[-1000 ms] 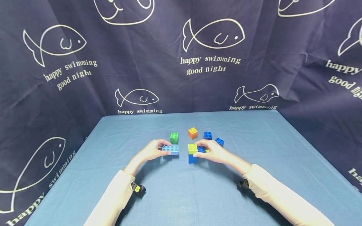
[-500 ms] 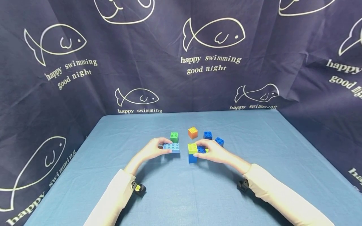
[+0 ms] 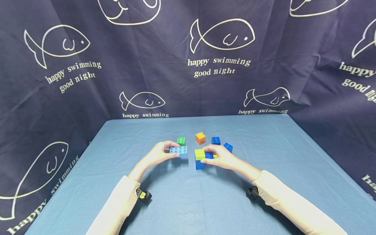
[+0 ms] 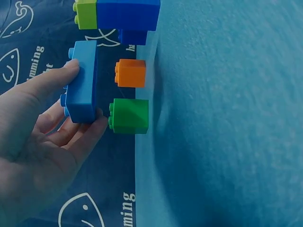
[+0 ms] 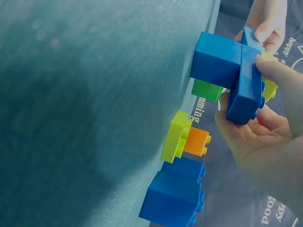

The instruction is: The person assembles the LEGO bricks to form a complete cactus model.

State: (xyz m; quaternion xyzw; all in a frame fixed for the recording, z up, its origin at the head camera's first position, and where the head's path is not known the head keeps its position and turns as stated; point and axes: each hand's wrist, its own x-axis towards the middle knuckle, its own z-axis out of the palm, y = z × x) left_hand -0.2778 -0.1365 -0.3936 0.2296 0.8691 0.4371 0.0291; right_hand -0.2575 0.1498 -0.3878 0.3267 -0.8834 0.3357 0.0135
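Observation:
My left hand point(image 3: 161, 152) pinches a light blue toy building brick point(image 4: 84, 85), two studs wide, between thumb and fingers. It is held up off the table, left of a small stack. That stack has a blue block point(image 3: 200, 165) at the bottom, a long dark blue brick point(image 5: 247, 87) across it and a lime brick point(image 3: 199, 153) on top at the left end. My right hand point(image 3: 222, 157) grips the long dark blue brick, thumb on its near side and fingers on the far side. The light blue brick and the stack are apart.
Behind the hands stand a green brick point(image 3: 181, 140), an orange brick point(image 3: 200, 138) and two blue bricks, one point(image 3: 215, 140) beside the other point(image 3: 228, 147). Another lime brick point(image 5: 176, 137) lies on the table, mostly hidden behind the right hand in the head view.
My left hand has lifted the light blue brick and shifted it slightly right and away, so it covers more of the green brick. The right hand and stack have stayed put.

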